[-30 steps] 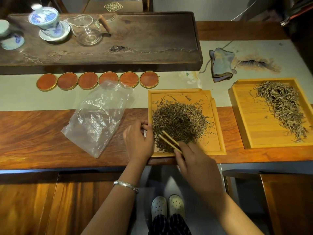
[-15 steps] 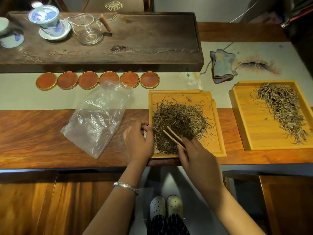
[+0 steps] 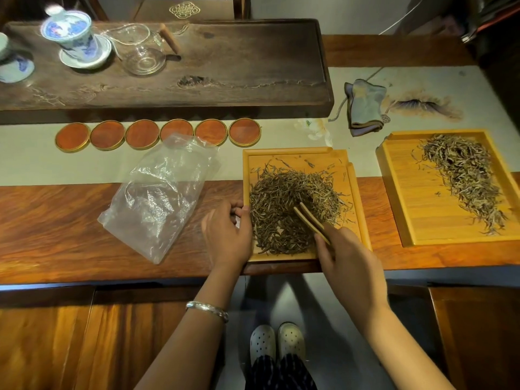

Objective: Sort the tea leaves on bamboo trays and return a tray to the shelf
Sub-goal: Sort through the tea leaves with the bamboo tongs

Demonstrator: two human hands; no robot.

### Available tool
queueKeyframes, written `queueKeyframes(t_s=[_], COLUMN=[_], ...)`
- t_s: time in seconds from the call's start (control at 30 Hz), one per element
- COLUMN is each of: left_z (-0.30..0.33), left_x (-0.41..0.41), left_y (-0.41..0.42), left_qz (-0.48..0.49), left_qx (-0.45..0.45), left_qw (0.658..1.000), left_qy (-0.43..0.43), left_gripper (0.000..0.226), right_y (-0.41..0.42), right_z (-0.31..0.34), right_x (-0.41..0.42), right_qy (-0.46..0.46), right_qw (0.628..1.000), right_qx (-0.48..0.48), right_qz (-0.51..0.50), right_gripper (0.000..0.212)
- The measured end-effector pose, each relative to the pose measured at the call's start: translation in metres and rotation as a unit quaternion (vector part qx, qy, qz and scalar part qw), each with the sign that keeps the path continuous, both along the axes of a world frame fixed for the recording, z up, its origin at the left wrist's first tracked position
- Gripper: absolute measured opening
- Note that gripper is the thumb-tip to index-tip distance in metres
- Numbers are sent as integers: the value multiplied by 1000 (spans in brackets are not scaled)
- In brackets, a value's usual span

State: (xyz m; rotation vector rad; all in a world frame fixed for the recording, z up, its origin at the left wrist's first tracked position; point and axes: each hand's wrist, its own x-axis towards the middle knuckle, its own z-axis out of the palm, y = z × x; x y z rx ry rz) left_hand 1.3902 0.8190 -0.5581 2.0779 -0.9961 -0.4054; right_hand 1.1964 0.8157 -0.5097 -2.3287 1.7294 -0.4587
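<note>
Near bamboo tray point(image 3: 353, 220) is holding a dark tea leaf pile point(image 3: 289, 212); far-right tray point(image 3: 399, 209) is holding a paler strip of leaves point(image 3: 464, 178). Your right hand point(image 3: 351, 266) is pinching bamboo tongs point(image 3: 311, 222), long axis running up-left, tips sitting in the pile. Your left hand point(image 3: 226, 235) is gripping the near tray's left rim, fingers curled. No readable writing.

bamboo trays point(image 3: 302, 157): pale, matt | table point(image 3: 56, 220): wood, glossy, w/ strong grain | bag point(image 3: 157, 198): clear plastic, crinkled, shiny | bracelet point(image 3: 206, 310): metal, shiny | tea tray point(image 3: 239, 66): dark wood, matt
</note>
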Motion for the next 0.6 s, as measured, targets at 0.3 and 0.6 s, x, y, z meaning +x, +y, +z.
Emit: queueKeyframes(t_s=[0.3, 0.6], left_z=[1, 4], left_x=[-1, -2], left_y=[-1, 0], left_qz=[0, 2], left_qx=[-4, 2], left_qw=[1000, 1000], left_qy=[-4, 2], left_gripper=[6, 6], right_y=[-5, 6], right_z=[-1, -3], right_x=[-39, -53], right_qy=[15, 31], right_qw=[999, 997], right_qx=[24, 51], right_qz=[-20, -40], right_gripper=[28, 23])
